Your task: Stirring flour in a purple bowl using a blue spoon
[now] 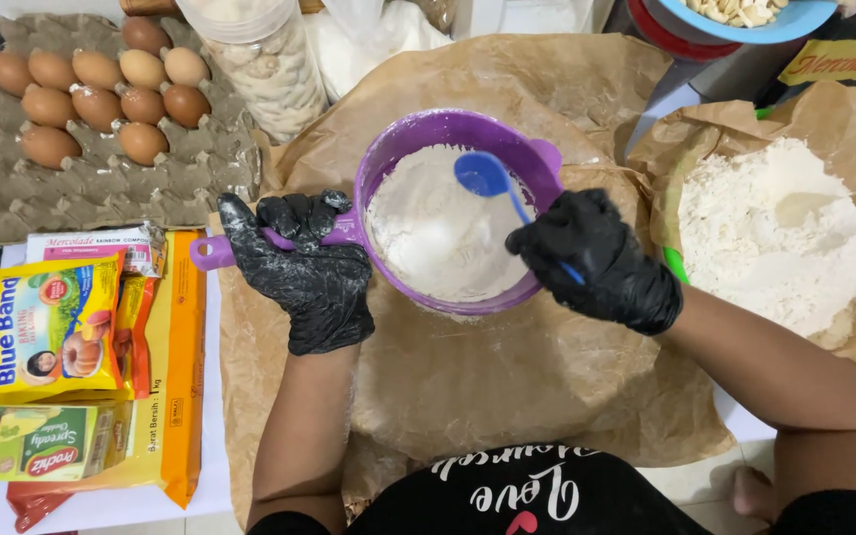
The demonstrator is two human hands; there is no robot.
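Left hand [304, 267]: black-gloved and dusted white, closed around the purple handle of the sieve, fingers curled over the top.
Right hand [596, 260]: black-gloved, gripping the blue spoon [487, 176] by its handle; the spoon's bowl sits over the flour inside the sieve.
Sieve [448, 134]: round, purple, partly filled with white flour, held over the middle of the brown paper [507, 386].
Brown paper: crumpled sheet spread over the surface, lying under the sieve and both hands.
Flour heap [770, 233]: loose white pile on an opened brown paper bag, just right of the right hand, apart from the sieve.
Egg tray [101, 183]: grey pulp carton at upper left, holding 11 brown eggs [96, 94] in its far rows.
Jar [265, 59]: clear plastic, filled with pale pieces, behind the sieve beside the tray.
Packets [52, 327]: yellow, orange and green food packages stacked at the left on the white surface [101, 505], near the left forearm.
Blue bowl [745, 25]: at the top right edge, holding pale chunks, well apart from the hands.
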